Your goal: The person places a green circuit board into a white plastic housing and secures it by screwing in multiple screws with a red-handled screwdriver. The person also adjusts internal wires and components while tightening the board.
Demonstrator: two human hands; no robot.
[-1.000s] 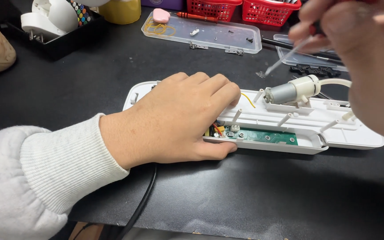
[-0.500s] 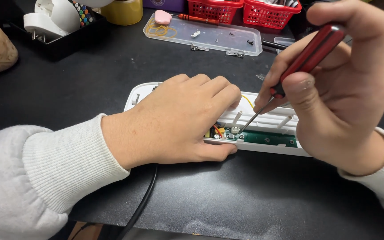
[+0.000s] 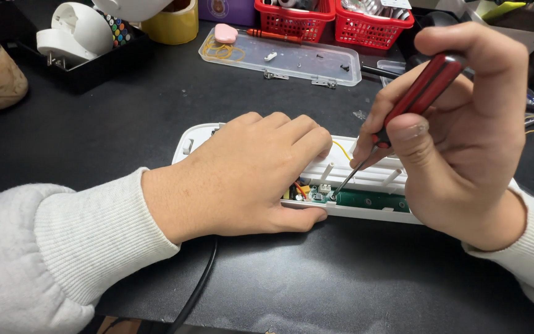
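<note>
black rubber cable (image 3: 196, 291) runs up from the near edge of our dark counter (image 3: 316, 278) to the white plastic power strip (image 3: 372, 179). its cover is already off, with the green circuit board (image 3: 372, 200) bare, so we judge the work inside only begun. our left hand (image 3: 242, 176) lies flat, fingers together, pressing the casing down. our right hand (image 3: 465, 136) has its fingers clamped on the red-and-black screwdriver (image 3: 424, 93), tip at the board's left end.

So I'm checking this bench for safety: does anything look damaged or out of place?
Nothing looks broken or spilled. The white power strip lies open, its green circuit board exposed. The left hand presses it down; the right hand holds a red screwdriver.
</note>
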